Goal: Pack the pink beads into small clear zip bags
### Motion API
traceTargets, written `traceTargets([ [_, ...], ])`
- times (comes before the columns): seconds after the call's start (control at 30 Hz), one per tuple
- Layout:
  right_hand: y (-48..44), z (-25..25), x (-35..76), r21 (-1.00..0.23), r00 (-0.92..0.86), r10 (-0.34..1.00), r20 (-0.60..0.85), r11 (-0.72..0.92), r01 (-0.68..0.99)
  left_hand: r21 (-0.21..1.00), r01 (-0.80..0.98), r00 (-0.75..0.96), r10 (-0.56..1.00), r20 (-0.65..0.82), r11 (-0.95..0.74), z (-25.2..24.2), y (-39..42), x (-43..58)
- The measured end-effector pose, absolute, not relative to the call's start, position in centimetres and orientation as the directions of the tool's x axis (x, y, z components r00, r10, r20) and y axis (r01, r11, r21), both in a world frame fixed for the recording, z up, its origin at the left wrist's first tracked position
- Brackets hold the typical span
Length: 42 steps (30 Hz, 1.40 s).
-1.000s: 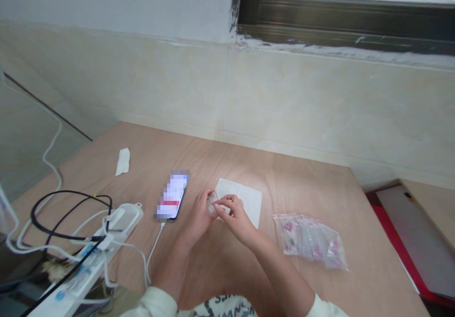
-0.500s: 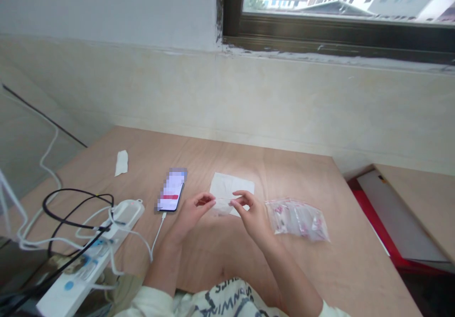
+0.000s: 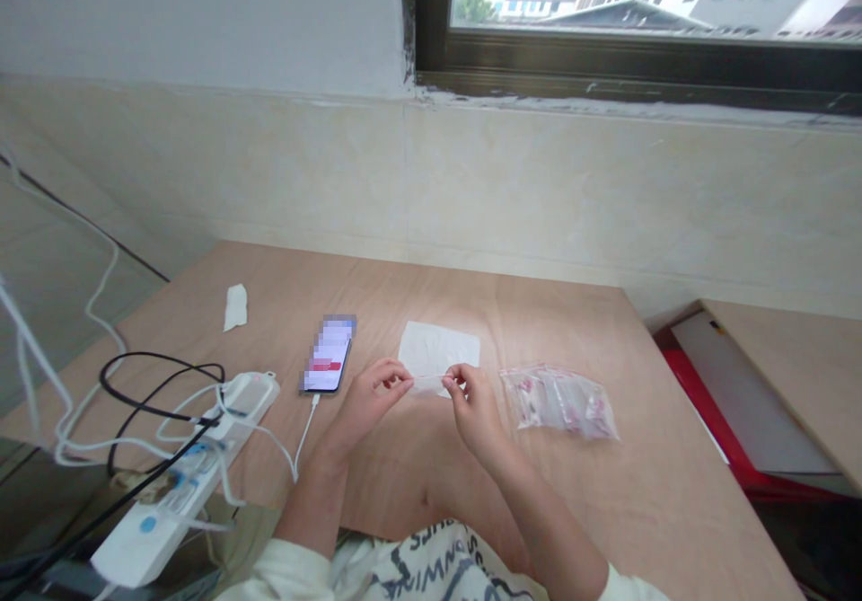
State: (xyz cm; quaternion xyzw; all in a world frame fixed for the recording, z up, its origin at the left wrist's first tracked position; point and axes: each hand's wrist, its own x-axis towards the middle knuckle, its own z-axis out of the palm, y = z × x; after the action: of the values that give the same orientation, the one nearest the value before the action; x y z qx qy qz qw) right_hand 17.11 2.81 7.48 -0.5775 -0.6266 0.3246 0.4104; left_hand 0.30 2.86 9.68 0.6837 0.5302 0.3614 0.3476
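Observation:
My left hand [image 3: 369, 396] and my right hand [image 3: 475, 406] are held over the wooden table [image 3: 431, 457], each pinching one end of a small clear plastic bag [image 3: 429, 380] stretched between them. The bag hangs just above the near edge of a white paper sheet [image 3: 437, 347]. What is inside the little bag is too small to make out. A pile of several clear zip bags with pink marks [image 3: 558, 398] lies just to the right of my right hand.
A phone [image 3: 328, 364] lies left of my left hand with a white cable running to a power strip [image 3: 189, 480] tangled in black and white cords. A crumpled tissue [image 3: 235, 305] sits far left. A red-edged board [image 3: 734, 412] lies beyond the table's right edge.
My hands have drawn apart from a close clasp, pulling the small clear bag out flat between them. The view has tilted upward and shifted, showing more of the window.

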Motion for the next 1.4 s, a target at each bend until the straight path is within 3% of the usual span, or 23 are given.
traceTargets([
  [0.17,3.1,7.8,17.0,-0.911,-0.109,0.988,0.105,0.14,0.388,0.857,0.468,0.199,0.97,0.137,-0.217,9.8,3.1,0.8],
  [0.43,4.0,8.2,17.0,-0.936,-0.099,0.992,0.083,0.112,0.333,0.896,0.393,0.307,0.948,0.083,-0.206,10.5,3.7,1.8],
  [0.63,5.1,7.7,17.7,-0.991,-0.143,0.982,-0.122,-0.113,0.07,0.91,0.375,0.296,0.953,0.06,-0.174,9.8,4.6,2.4],
  [0.87,5.4,7.3,18.3,-0.956,-0.097,0.955,-0.28,-0.287,-0.066,0.919,0.377,0.254,0.967,0.018,-0.116,9.2,5.5,2.2],
  [1.07,4.5,6.6,19.1,-0.92,-0.1,0.949,-0.298,-0.313,-0.236,0.946,0.323,0.266,0.962,-0.054,-0.036,8.5,4.7,2.4],
  [1.3,1.7,5.1,17.9,-0.939,-0.132,0.952,-0.275,-0.295,-0.174,0.96,0.275,0.207,0.972,-0.112,0.053,8.1,3.3,2.8],
  [1.4,0.6,4.8,19.4,-0.957,0.039,0.965,-0.26,-0.252,-0.146,0.952,0.307,0.195,0.977,-0.082,0.018,7.4,2.8,2.9],
])
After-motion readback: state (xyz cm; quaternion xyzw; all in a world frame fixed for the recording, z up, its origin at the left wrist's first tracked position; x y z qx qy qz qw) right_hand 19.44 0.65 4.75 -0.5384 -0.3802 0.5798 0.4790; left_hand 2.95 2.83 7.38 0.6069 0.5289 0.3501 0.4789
